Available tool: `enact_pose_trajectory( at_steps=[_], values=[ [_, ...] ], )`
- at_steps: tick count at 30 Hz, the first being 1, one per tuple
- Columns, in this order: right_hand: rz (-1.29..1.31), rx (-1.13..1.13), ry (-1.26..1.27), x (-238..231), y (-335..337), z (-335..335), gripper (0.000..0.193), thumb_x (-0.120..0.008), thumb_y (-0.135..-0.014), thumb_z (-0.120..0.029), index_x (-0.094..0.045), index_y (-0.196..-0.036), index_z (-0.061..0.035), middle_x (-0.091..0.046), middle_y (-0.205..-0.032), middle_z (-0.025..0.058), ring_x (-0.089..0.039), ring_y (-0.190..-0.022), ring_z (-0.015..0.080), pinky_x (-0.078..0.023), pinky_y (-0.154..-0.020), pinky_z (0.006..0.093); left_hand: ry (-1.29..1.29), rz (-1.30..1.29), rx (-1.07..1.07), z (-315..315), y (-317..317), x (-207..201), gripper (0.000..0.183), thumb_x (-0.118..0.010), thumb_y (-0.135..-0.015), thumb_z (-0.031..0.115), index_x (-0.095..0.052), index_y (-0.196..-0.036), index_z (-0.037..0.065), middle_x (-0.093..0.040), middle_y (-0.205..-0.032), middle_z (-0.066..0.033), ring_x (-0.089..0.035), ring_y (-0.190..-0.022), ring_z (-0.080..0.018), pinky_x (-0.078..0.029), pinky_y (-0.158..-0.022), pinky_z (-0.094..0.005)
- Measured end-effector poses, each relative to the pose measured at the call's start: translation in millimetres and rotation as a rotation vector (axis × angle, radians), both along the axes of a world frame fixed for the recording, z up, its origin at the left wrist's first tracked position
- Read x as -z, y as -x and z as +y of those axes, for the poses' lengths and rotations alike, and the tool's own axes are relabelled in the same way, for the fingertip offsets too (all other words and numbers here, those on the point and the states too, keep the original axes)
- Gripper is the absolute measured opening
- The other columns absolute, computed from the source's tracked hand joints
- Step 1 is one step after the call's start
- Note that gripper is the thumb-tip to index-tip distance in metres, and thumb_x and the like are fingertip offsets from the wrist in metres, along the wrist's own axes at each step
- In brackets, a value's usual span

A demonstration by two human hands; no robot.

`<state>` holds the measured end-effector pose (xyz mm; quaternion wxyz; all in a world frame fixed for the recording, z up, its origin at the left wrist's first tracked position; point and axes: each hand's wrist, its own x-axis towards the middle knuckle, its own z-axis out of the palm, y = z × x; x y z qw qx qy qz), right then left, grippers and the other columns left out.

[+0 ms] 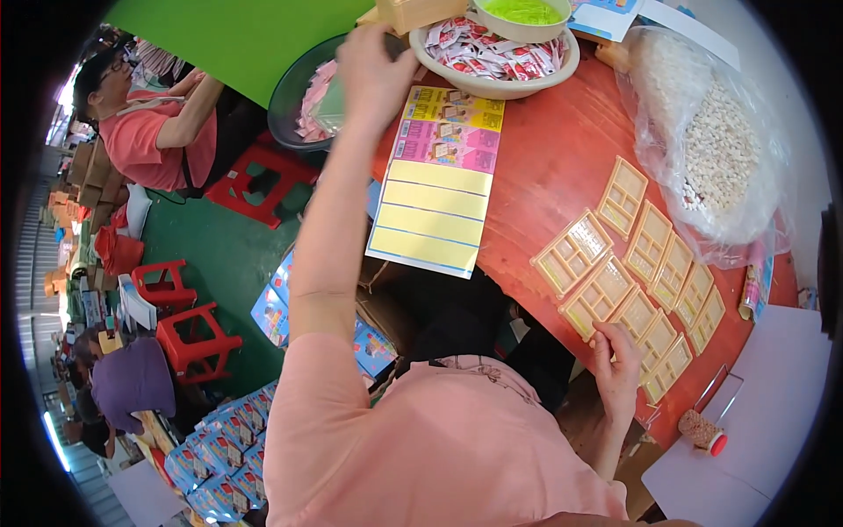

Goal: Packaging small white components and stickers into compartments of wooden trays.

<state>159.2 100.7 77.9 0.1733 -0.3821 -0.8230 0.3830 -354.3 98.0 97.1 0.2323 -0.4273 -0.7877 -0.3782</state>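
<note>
My left hand (376,81) is stretched far forward, slightly blurred, over the rim of a dark green bowl (283,110) holding pink packets (309,119). Its thumb stands apart from the fingers, and no held thing shows; the fingertips are near a tan box (420,12). My right hand (619,358) is low at the table's near edge. Its fingers are curled together at the corner of a yellowish compartment tray (599,299); what they hold, if anything, is hidden. Several similar trays (652,241) lie in rows beside it. A printed yellow and pink card sheet (436,198) lies between my arms.
On the red table (536,189) stand a pale basin (421,66) of red-and-white sachets and a smaller bowl (518,33) with bright green contents. A clear bag (716,149) of white pieces sits at right. Red stools (198,342) and a person in pink (162,136) are left.
</note>
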Motion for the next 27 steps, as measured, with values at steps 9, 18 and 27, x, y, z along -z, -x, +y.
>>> enact_pose_trajectory(
  at_steps=[9, 18, 27],
  values=[
    [0.026, -0.153, -0.07, 2, 35, -10, 0.011, -0.064, -0.093, -0.001, -0.067, -0.103, 0.001, -0.061, -0.086, 0.0157, -0.062, -0.074, 0.0312, -0.05, -0.066, 0.036, 0.301, -0.767, 0.077, -88, 106, 57, 0.089, -0.08, -0.071, 0.058, -0.059, -0.134, -0.001, -0.064, -0.13, -0.0233, -0.061, -0.122, -0.0345, -0.049, -0.102, -0.0393],
    [-0.028, -0.205, -0.07, 11, 47, -20, 0.011, -0.066, -0.091, -0.001, -0.067, -0.102, 0.001, -0.063, -0.089, 0.0169, -0.063, -0.078, 0.0348, -0.051, -0.069, 0.0391, 0.26, -0.532, -0.299, -75, 112, 48, 0.072, -0.066, -0.084, 0.051, -0.058, -0.129, -0.004, -0.066, -0.121, -0.03, -0.063, -0.117, -0.0404, -0.048, -0.101, -0.045],
    [-0.088, -0.172, -0.055, 11, 51, -19, 0.013, -0.065, -0.091, -0.002, -0.067, -0.103, 0.0005, -0.063, -0.09, 0.0173, -0.064, -0.08, 0.0357, -0.052, -0.07, 0.0402, 0.807, -0.561, -0.163, -82, 171, 68, 0.071, -0.075, -0.074, 0.021, -0.054, -0.139, 0.001, -0.067, -0.122, -0.0276, -0.066, -0.113, -0.0383, -0.052, -0.097, -0.0407]
  ],
)
